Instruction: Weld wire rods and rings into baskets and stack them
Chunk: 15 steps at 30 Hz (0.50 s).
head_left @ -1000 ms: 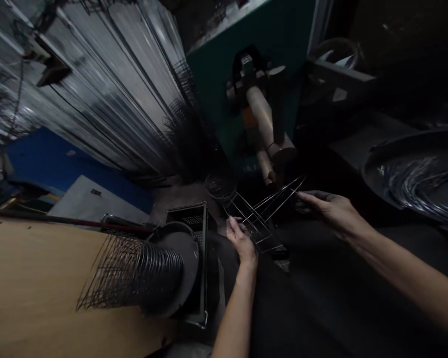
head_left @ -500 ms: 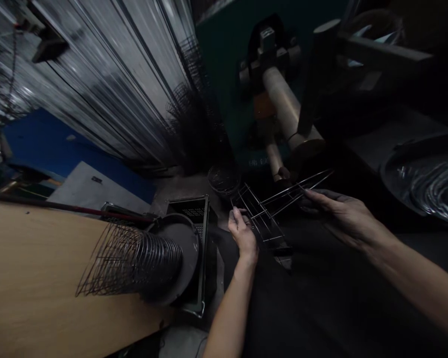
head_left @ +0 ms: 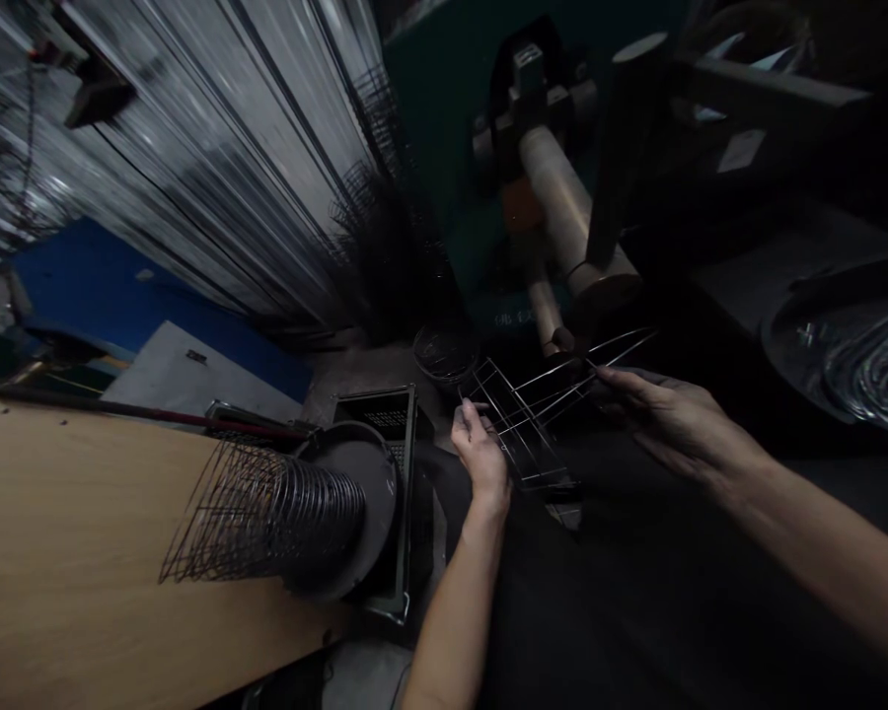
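Observation:
A thin bent wire frame with several cross wires is held in front of me, under the end of a metal machine arm. My left hand closes on its left edge, thumb and fingers pinched together. At the frame's other side, my right hand grips the wire between thumb and forefinger; its lower fingers are lost in shadow. The frame's narrower wire part reaches past the right fingertips. Dark cloth lies below both hands.
A stack of round wire frames lies by a dark round disc and a crate at left, over a wooden board. Wire rings fill a dark basin at right. A green machine stands ahead.
The wire frame has shifted and tilted slightly between my hands. My right hand has moved a little to the left, and both hands keep their grip.

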Motion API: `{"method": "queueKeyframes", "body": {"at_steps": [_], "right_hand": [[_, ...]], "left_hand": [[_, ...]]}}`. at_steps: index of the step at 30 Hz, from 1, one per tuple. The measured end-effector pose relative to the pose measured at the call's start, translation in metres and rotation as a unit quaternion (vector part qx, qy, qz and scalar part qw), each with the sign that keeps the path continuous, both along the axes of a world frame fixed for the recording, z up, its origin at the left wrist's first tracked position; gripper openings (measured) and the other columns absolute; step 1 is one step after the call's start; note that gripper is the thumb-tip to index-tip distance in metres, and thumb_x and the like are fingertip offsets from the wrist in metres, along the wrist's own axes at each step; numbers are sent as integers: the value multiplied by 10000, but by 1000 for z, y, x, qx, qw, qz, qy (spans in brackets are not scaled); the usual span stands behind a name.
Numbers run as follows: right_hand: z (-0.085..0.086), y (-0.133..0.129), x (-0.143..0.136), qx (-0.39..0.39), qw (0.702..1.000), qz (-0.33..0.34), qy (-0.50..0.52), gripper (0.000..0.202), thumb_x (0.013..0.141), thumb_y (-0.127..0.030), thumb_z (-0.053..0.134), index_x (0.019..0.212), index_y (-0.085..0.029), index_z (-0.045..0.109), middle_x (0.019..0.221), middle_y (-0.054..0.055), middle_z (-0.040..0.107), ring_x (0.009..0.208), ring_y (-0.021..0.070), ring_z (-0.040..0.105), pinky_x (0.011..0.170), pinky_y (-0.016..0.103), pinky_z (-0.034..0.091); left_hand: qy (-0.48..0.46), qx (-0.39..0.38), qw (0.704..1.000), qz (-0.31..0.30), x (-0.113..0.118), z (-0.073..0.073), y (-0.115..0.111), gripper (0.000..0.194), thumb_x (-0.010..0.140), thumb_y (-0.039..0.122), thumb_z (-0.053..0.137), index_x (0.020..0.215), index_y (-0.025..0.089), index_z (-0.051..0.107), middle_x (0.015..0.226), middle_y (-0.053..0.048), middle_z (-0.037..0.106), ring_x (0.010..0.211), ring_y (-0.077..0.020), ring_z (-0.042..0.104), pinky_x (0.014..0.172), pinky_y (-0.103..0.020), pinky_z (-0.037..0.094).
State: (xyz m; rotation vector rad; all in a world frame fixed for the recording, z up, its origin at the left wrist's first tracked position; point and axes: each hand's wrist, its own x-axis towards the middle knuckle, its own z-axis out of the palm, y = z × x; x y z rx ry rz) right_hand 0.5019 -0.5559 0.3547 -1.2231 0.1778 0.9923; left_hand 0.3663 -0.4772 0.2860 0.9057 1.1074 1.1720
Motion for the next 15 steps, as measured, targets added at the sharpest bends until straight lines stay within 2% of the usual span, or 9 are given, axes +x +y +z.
{"method": "queueKeyframes", "body": {"at_steps": [5,8,15], "right_hand": [[7,2,0,4,1000,1,5,106,831,-35,603,776,-93,674,788,40,671,666,66,631,563,101,509],[8,0,-1,10,1000,-1,17,131,843,-30,584,770,-98,670,752,24,658,635,49,613,531,85,482],[-6,-21,4,-15,999,-25,13,87,810,-71,643,827,-133,701,876,24,678,693,63,633,528,99,499]], "left_hand": [[-4,-12,1000,4,1,9,1,474,777,625,607,736,158,541,555,72,302,482,-44,256,457,-181,196],[-14,-22,1000,-6,0,10,1,455,785,609,604,758,158,548,546,78,276,468,-46,208,443,-195,154],[-56,-50,997,-1,4,11,5,438,770,586,637,758,160,536,565,81,265,476,-44,201,449,-196,164]]}}
